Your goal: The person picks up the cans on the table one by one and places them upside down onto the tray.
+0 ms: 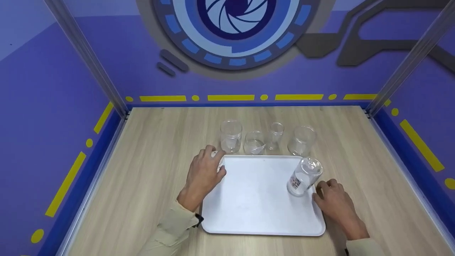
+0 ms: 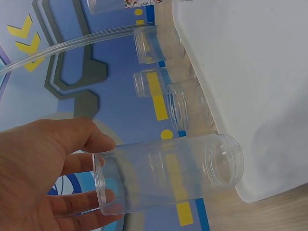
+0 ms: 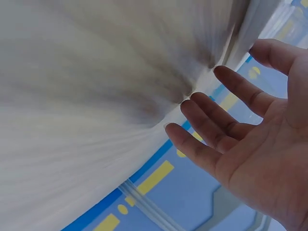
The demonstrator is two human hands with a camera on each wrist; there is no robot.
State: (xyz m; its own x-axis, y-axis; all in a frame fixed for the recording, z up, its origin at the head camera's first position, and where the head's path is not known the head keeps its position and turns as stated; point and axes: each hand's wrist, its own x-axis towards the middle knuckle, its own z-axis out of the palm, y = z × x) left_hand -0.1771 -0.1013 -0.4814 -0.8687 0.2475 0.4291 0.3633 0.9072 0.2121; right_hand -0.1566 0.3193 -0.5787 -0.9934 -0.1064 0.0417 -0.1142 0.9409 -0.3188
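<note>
In the left wrist view, my left hand (image 2: pixel 53 168) holds a clear jar (image 2: pixel 159 175) by one end; the jar's threaded end points toward the tray. From the head view, my left hand (image 1: pixel 204 170) is over the tray's back left corner and hides most of this jar. A second clear jar (image 1: pixel 305 176), bearing a printed label, stands on the right part of the white tray (image 1: pixel 256 195). My right hand (image 1: pixel 336 201) rests beside the tray's right edge, close to that jar. The right wrist view shows my right hand (image 3: pixel 245 130) with fingers extended and nothing in them.
Behind the tray stand several clear containers: a tall jar (image 1: pixel 231 137), a short jar (image 1: pixel 254 143), a narrow jar (image 1: pixel 275 136) and a wide jar (image 1: pixel 302 140). The wooden tabletop (image 1: pixel 153 142) is bounded by blue-purple panels (image 1: pixel 106 53) at the back and sides.
</note>
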